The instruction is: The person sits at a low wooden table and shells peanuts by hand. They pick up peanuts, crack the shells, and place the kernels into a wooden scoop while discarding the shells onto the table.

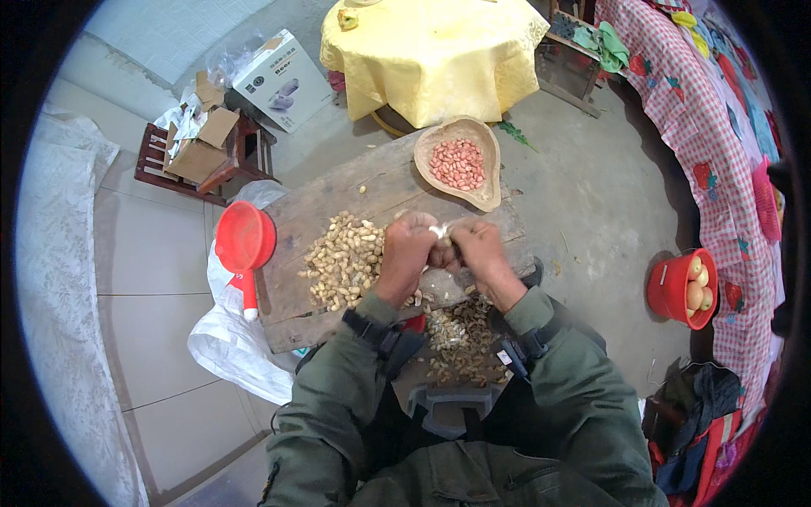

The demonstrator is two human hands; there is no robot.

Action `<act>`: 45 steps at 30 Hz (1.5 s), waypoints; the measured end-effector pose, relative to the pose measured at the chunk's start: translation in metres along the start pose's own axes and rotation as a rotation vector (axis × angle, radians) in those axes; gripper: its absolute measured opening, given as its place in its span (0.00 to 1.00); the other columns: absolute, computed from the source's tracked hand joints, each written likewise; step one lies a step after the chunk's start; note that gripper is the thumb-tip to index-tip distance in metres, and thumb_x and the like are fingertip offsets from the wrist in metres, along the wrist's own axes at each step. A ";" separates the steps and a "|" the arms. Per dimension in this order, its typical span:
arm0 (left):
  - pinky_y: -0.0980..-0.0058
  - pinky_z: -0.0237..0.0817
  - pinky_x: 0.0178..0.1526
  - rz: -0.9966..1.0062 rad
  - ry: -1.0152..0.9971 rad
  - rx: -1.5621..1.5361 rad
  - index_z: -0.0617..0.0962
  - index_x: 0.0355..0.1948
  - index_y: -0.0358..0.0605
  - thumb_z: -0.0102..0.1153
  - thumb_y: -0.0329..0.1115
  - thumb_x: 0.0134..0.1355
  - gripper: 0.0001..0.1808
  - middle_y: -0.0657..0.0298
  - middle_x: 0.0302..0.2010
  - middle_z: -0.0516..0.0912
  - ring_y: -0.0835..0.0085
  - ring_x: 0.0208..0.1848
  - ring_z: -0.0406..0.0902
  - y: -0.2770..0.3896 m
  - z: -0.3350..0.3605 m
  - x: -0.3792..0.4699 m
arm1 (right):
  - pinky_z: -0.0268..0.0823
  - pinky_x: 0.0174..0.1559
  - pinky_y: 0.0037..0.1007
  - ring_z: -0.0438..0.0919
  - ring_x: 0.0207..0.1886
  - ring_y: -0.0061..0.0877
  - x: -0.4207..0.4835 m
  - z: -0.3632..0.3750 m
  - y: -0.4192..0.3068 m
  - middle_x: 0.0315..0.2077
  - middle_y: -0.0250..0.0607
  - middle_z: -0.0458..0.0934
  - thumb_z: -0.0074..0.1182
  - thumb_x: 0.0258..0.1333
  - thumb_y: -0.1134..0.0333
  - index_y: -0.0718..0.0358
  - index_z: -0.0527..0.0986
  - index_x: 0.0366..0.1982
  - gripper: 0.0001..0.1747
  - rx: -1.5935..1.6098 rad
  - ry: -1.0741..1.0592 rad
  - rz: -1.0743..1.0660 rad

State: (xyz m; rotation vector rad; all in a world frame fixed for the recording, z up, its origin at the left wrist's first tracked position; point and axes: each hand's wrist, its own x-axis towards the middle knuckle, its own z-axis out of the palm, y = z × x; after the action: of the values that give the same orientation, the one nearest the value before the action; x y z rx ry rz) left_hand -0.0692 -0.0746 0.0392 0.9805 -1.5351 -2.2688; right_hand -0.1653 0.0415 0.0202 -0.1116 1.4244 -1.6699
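Note:
Above the near part of a worn wooden board table [304, 215], my left hand [408, 250] and my right hand [478, 247] meet at the fingertips, both pinching a pale peanut shell [440, 232]. My fingers partly hide the shell, and whether a kernel is inside cannot be seen. A heap of unshelled peanuts [345, 260] lies left of my left hand. Beyond my hands, a tan, heart-shaped bowl [491, 191] holds shelled pink peanuts [456, 165]. Empty shells [462, 342] are piled below the near table edge, between my forearms.
A red plastic scoop [246, 237] rests at the table's left edge, above a white sack [247, 358]. A table with yellow cloth [437, 57] stands beyond. Boxes and a wooden chair [152, 158] are back left. On the right are a red bucket [668, 288] of round produce and a cloth-covered bed.

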 end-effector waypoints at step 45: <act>0.78 0.64 0.18 -0.224 0.020 -0.322 0.79 0.45 0.40 0.53 0.40 0.75 0.13 0.69 0.24 0.75 0.80 0.18 0.72 -0.111 0.006 -0.232 | 0.62 0.22 0.22 0.68 0.20 0.15 -0.231 -0.007 0.097 0.21 0.30 0.72 0.43 0.78 0.56 0.64 0.75 0.36 0.20 -0.129 -0.147 -0.010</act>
State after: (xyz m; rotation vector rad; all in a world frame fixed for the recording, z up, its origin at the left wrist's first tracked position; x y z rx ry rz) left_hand 0.1198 0.0993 0.0340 1.1198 -1.0485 -2.5420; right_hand 0.0198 0.2089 0.0455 -0.3077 1.4205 -1.5446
